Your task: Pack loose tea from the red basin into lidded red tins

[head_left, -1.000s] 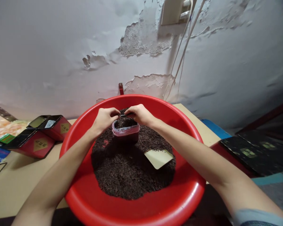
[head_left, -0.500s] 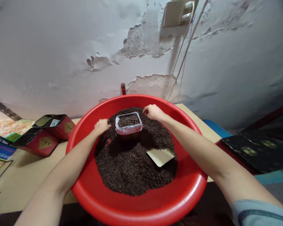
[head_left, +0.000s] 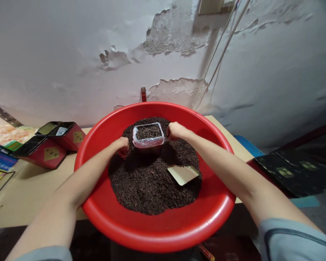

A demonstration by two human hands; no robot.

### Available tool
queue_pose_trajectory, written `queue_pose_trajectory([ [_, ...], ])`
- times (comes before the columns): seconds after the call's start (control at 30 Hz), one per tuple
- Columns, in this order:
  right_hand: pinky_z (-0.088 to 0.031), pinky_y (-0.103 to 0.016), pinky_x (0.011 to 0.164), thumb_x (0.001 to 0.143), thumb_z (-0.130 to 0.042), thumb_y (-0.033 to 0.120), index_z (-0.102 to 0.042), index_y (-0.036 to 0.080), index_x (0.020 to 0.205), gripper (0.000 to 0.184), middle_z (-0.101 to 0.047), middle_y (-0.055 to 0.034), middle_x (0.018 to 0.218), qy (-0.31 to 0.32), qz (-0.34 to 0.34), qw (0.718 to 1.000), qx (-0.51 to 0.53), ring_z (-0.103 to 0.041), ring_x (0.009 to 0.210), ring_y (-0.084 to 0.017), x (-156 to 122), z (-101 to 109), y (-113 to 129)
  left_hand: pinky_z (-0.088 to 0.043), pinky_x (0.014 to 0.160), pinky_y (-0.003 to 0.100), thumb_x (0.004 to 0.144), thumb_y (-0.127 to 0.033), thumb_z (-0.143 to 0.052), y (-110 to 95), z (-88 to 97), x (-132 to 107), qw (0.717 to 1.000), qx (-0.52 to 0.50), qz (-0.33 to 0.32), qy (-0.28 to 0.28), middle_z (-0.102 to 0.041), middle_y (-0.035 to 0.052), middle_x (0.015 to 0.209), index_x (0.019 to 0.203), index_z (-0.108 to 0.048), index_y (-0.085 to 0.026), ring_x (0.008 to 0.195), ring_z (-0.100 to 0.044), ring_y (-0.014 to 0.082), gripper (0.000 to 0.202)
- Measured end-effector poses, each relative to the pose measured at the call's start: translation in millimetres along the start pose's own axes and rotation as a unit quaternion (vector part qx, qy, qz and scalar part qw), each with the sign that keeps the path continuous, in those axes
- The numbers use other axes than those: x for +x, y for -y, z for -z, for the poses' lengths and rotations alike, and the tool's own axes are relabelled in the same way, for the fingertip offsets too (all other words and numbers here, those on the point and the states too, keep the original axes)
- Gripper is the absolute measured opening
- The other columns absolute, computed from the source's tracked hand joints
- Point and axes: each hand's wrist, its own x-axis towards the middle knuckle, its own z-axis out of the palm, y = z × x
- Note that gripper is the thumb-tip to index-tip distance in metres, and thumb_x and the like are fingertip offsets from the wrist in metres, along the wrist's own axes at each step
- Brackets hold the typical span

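Observation:
A wide red basin [head_left: 154, 237] holds a heap of dark, loose, tea-like leaves [head_left: 152, 192]. Towards the far side of the heap stands a rectangular tin [head_left: 149, 142] lined with clear plastic, full of the same leaves. My left hand [head_left: 122, 146] is closed in a fist just left of the tin, with no object showing in it. On the other side, my right hand [head_left: 176, 130] is also a fist, close to the tin's right side. Their inner fingers are partly hidden. A cream-coloured flat scoop or lid [head_left: 183, 175] lies on the leaves at the right, its far edge touched by them.
Red and black tins [head_left: 50, 152] stand left of the basin on a pale tabletop [head_left: 24, 195]. Dark boxes [head_left: 282, 174] are at the right, near a blue item [head_left: 247, 145]. Behind the basin rises a peeling wall [head_left: 97, 29] with hanging cables [head_left: 225, 50].
Both hands have curled from loosely bent fingers into fists. My left hand has come lower. The tin stays in place among the leaves, while the whole view has shifted slightly.

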Motion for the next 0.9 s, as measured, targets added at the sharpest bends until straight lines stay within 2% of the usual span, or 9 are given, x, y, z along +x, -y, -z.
queue_pose_trajectory([
  [0.07, -0.057, -0.024, 0.065, 0.079, -0.075, 0.009, -0.075, 0.011, 0.097, 0.019, -0.074, -0.0068, 0.079, -0.069, 0.042, 0.995, 0.057, -0.071, 0.067, -0.016, -3.5, 18.0, 2.5, -0.056, 0.077, 0.029, 0.072, -0.008, -0.078, 2.6, 26.4, -6.7, 0.999, 0.011, -0.003, -0.041, -0.075, 0.0061, 0.079, 0.08, -0.074, -0.013, 0.083, -0.073, 0.0236, 0.01],
  [0.13, -0.058, -0.024, 0.065, 0.078, -0.074, 0.012, -0.077, 0.012, 0.097, 0.019, -0.075, -0.0051, 0.077, -0.156, 0.124, 0.968, 0.15, -0.071, 0.065, -0.015, -9.3, 29.4, 8.9, -0.055, 0.082, 0.028, 0.074, -0.01, -0.074, 0.1, 47.5, -17.9, 0.989, -0.016, -0.06, -0.136, -0.077, 0.0055, 0.084, 0.085, -0.076, -0.016, 0.087, -0.073, 0.0216, 0.012],
  [0.27, -0.058, -0.028, 0.073, 0.074, -0.076, 0.013, -0.08, 0.016, 0.09, 0.017, -0.076, -0.0036, 0.079, -0.225, 0.289, 0.905, 0.216, -0.07, 0.071, -0.016, -20.6, 26.4, 28.1, -0.057, 0.086, 0.03, 0.078, -0.017, -0.072, -21.3, 58.4, -42.0, 0.902, -0.146, -0.268, -0.306, -0.079, 0.0051, 0.09, 0.091, -0.077, -0.016, 0.081, -0.073, 0.0187, 0.013],
  [0.37, -0.058, -0.031, 0.08, 0.076, -0.073, 0.011, -0.081, 0.017, 0.087, 0.015, -0.076, -0.0051, 0.085, -0.245, 0.366, 0.881, 0.172, -0.07, 0.078, -0.017, -20.9, 11.9, 36.9, -0.058, 0.086, 0.031, 0.079, -0.013, -0.071, -37.1, 46.0, -46.8, 0.873, -0.171, -0.336, -0.309, -0.079, 0.005, 0.092, 0.093, -0.077, -0.016, 0.082, -0.073, 0.0185, 0.015],
  [0.57, -0.058, -0.032, 0.088, 0.08, -0.055, 0.001, -0.082, 0.018, 0.092, 0.034, -0.078, -0.0082, 0.101, -0.213, 0.448, 0.858, 0.137, -0.073, 0.092, -0.019, -10.1, -4.1, 36.9, -0.056, 0.094, 0.036, 0.081, -0.009, -0.069, -38.5, 32.9, -32.7, 0.883, -0.125, -0.336, -0.304, -0.08, 0.0054, 0.103, 0.097, -0.08, -0.021, 0.095, -0.072, 0.0219, 0.023],
  [0.7, -0.055, -0.031, 0.097, 0.075, -0.05, -0.004, -0.082, 0.02, 0.092, 0.044, -0.078, -0.0042, 0.11, -0.194, 0.417, 0.883, 0.092, -0.073, 0.103, -0.018, -9.3, 7.9, 31.4, -0.053, 0.101, 0.035, 0.089, -0.018, -0.065, -26.4, 41.1, -23.7, 0.884, -0.14, -0.318, -0.314, -0.079, 0.0043, 0.11, 0.103, -0.08, -0.022, 0.106, -0.07, 0.0211, 0.021],
  [0.77, -0.054, -0.031, 0.097, 0.075, -0.05, -0.005, -0.081, 0.019, 0.093, 0.043, -0.077, -0.0052, 0.11, -0.237, 0.339, 0.909, 0.052, -0.072, 0.104, -0.019, -8.1, 17.3, 21.7, -0.05, 0.106, 0.034, 0.096, -0.021, -0.053, -16.4, 41.8, -16.1, 0.9, -0.143, -0.244, -0.333, -0.077, 0.0061, 0.117, 0.116, -0.075, -0.02, 0.11, -0.07, 0.0195, 0.029],
  [0.83, -0.055, -0.033, 0.093, 0.074, -0.054, -0.006, -0.078, 0.018, 0.095, 0.041, -0.077, -0.0075, 0.104, -0.25, 0.211, 0.945, -0.007, -0.072, 0.101, -0.021, -5.6, 22.5, 6.9, -0.049, 0.106, 0.035, 0.098, -0.02, -0.048, -4.8, 34.2, -8.0, 0.94, -0.1, -0.141, -0.294, -0.075, 0.0087, 0.123, 0.123, -0.071, -0.02, 0.114, -0.069, 0.0202, 0.034],
  [0.9, -0.056, -0.033, 0.084, 0.069, -0.065, -0.005, -0.077, 0.018, 0.09, 0.033, -0.076, -0.007, 0.088, -0.2, 0.104, 0.973, -0.058, -0.072, 0.09, -0.023, -3.1, 18.7, -8.6, -0.053, 0.1, 0.036, 0.09, -0.023, -0.06, 5.3, 16.8, -2.7, 0.975, -0.048, -0.082, -0.2, -0.076, 0.0108, 0.116, 0.117, -0.072, -0.021, 0.108, -0.071, 0.024, 0.03],
])
